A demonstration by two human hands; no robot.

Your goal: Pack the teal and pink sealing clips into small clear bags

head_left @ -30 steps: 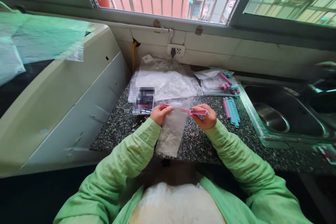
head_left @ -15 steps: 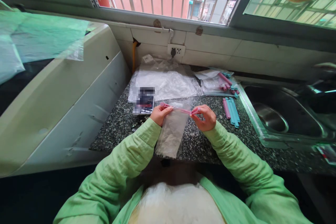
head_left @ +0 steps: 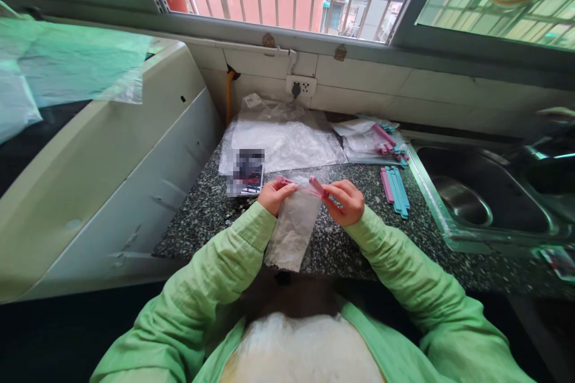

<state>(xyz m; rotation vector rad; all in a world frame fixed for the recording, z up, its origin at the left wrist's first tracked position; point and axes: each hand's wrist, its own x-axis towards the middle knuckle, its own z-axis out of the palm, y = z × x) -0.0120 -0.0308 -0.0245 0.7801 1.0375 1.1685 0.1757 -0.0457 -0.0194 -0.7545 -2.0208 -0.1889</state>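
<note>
The left hand [head_left: 275, 194] pinches one end of a slim pink plastic sealing clip [head_left: 300, 184], and the right hand [head_left: 347, 201] grips the other end. The clip sits across the top of a small clear plastic bag [head_left: 293, 226], which hangs toward six o'clock over the speckled granite counter [head_left: 359, 245]. At two o'clock lie loose pink and teal clip sticks [head_left: 395, 190], just beside the steel sink [head_left: 476, 203].

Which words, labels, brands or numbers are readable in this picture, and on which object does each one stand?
No text can be read.
Dark card on the counter: its print is blurred out.
Small white tag on the plastic sheets: too small to read.
Clear bag and pink clip in the hands: no print is visible.
</note>
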